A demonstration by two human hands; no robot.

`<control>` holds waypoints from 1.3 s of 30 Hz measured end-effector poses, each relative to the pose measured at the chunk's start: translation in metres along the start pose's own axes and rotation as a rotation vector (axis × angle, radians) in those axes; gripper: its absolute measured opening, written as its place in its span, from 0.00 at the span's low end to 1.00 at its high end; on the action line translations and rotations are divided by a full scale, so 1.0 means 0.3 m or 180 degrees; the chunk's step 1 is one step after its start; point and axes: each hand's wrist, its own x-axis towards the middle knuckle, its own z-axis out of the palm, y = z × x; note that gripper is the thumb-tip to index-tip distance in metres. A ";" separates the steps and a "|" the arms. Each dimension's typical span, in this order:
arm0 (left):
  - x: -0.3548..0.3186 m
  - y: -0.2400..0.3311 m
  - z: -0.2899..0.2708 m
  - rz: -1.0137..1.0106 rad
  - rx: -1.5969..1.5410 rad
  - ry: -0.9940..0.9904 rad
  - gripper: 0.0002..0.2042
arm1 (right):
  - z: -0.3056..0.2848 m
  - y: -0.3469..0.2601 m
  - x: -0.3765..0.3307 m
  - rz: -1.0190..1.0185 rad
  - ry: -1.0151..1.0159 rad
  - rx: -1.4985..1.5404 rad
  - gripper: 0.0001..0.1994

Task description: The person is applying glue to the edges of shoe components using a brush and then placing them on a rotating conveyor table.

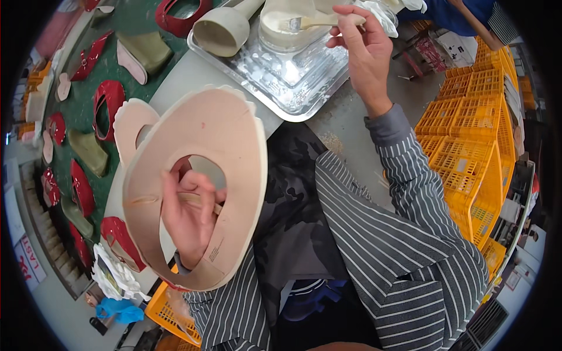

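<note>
Left hand is up close to the camera, fingers closed around a beige shoe upper. The fingers come through its central opening and pinch the inner edge. The upper is held off the desk, tilted, with its pale inner face toward the camera.

Right hand is reached forward, clamped on the handle of a brush. The brush head sits in a round white tub, which probably holds glue; contents are hard to make out at this range. The tub stands on a shiny metal tray at the far edge of the desk, with a cream funnel-shaped container lying on the tray just beside it.

To the left, a green-topped surface carries red shoe uppers and olive shoe lasts, laid out in rows. Stacked yellow plastic crates sit on the right. Both sleeves are grey with white stripes.
</note>
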 end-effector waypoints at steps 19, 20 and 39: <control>0.234 -0.030 0.184 -0.1409 0.0732 -0.0453 0.17 | 0.041 -0.065 0.136 -0.0382 -0.1440 -0.0537 0.08; 0.245 -0.032 0.187 -0.1429 0.0731 -0.0441 0.17 | 0.037 -0.074 0.138 -0.0360 -0.1437 -0.0534 0.08; 0.276 -0.089 0.209 -0.1759 0.1679 -0.0655 0.16 | 0.127 -0.094 0.193 -0.2248 -0.2122 -0.0351 0.11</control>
